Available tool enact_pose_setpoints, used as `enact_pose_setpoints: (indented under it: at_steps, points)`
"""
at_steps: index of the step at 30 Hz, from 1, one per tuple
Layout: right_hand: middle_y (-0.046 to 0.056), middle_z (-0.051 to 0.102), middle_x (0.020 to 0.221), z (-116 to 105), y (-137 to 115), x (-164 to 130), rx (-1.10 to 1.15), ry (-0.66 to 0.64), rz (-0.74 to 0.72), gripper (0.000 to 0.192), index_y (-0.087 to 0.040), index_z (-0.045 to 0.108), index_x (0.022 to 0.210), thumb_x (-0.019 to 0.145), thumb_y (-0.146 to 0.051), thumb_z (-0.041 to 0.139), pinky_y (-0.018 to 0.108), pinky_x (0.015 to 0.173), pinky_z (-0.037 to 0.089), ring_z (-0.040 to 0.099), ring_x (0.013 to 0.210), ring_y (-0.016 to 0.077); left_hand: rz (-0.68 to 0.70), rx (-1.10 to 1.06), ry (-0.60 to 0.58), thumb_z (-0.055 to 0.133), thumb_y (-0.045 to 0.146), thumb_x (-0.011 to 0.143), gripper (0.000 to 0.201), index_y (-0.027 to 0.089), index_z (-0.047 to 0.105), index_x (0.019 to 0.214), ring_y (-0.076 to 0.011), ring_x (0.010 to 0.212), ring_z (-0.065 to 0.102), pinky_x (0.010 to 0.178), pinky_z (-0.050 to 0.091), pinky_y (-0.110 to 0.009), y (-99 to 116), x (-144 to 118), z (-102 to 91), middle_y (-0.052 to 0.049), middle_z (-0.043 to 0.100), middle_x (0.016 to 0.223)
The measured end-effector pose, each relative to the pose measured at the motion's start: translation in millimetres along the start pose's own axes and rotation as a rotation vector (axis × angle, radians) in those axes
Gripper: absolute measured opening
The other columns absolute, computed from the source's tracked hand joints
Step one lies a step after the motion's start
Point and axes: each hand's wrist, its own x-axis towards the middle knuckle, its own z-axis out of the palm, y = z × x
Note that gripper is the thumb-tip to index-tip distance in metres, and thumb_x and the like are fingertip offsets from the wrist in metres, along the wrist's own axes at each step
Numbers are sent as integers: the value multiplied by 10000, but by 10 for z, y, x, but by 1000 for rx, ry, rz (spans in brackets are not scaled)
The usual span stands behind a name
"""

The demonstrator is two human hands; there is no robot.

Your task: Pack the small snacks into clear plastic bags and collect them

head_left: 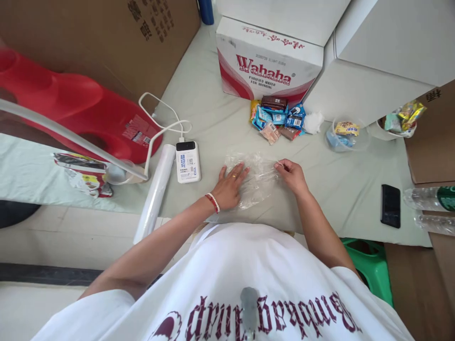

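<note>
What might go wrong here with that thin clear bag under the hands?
The clear plastic bag looks flimsy: the right hand pinching its edge while the left hand presses it flat might stretch or tear it. The snack packets lie close behind, so a sweeping motion could scatter them.

Bare cloth (213, 118) between power bank (188, 162) and snacks (277, 118)

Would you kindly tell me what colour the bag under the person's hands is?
The plastic bag is clear and colourless, seen in the head view, with the left hand flat on it.
</note>
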Motion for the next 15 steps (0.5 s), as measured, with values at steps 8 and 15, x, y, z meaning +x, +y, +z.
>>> enact_pose_setpoints:
  at_steps: [8, 15]
  points:
    - [-10, 650, 752, -375, 128, -332, 120, 160, 16, 359, -225, 666, 870, 845, -582, 694, 278, 707, 447, 561, 715, 155, -78, -145, 190, 275, 344, 1048, 612, 219, 315, 1646, -225, 1594, 306, 1321, 56, -580, -58, 2, 131, -94, 319, 1719]
    - [-38, 526, 551, -814, 283, -458, -116, 110, 224, 439, -219, 615, 761, 818, -652, 661, 284, 573, 351, 436, 544, 142, -187, 6, 190, 382, 566, 1031, 707, 269, 276, 1664, -322, 1611, 239, 1257, -56, -728, 91, 59, 156, -102, 218, 1744]
